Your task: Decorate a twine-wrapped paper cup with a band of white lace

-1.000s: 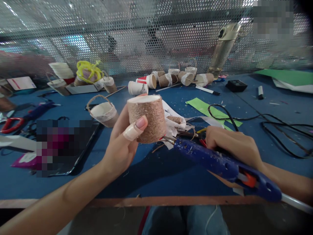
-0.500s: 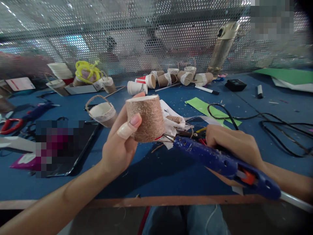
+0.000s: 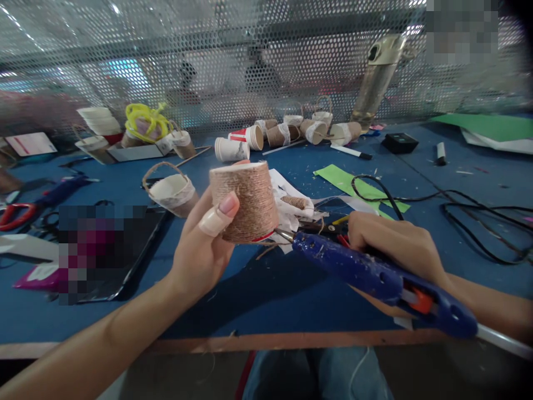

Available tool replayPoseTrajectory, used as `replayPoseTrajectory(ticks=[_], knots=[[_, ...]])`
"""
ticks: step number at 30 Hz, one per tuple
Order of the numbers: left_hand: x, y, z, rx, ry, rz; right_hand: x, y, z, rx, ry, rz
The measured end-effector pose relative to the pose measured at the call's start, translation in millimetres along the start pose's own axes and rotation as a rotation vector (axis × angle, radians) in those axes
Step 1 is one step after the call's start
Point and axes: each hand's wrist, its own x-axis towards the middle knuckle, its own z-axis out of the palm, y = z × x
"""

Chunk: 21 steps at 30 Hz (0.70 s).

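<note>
My left hand (image 3: 204,239) is closed around a paper cup (image 3: 250,203) wrapped in brown twine, with its white rim upward and a red strip showing at its lower edge. A bandage covers part of the left thumb. In my right hand (image 3: 391,250) is a blue glue gun (image 3: 353,266), a clear glue stick (image 3: 503,339) coming out of its back end. The metal nozzle sits at the cup's lower right edge; whether it touches I cannot tell. Behind the cup lie white lace scraps (image 3: 291,214) and pliers-like tools with yellow and red handles, partly hidden.
A small lace-trimmed basket (image 3: 172,191) stands left of the cup. Farther back are several twine-wrapped cups (image 3: 283,133), stacked paper cups (image 3: 233,149) and a tall bottle (image 3: 375,83). Black cable (image 3: 458,200) loops at right beside green paper (image 3: 350,180). A black tray-like item (image 3: 141,250) lies left.
The cup has turned and shifted slightly left in my left hand, so more of the red strip shows along its lower edge. The glue gun stays close to that edge.
</note>
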Motion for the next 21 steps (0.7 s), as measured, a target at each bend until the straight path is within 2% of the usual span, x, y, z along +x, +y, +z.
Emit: replayPoseTrajectory(ticks=[8, 13, 21], knots=[[-0.2, 0.7, 3.1, -0.008, 0.005, -0.017, 0.1, -1.1, 0.3, 0.005, 0.001, -0.039], [-0.9, 3.5, 7.3, -0.049, 0.024, -0.03, -1.1, -1.6, -1.0, -0.045, -0.02, 0.023], [-0.6, 2.9, 5.7, -0.024, 0.008, -0.042, -1.6, 1.9, 2.3, 0.048, -0.003, -0.04]])
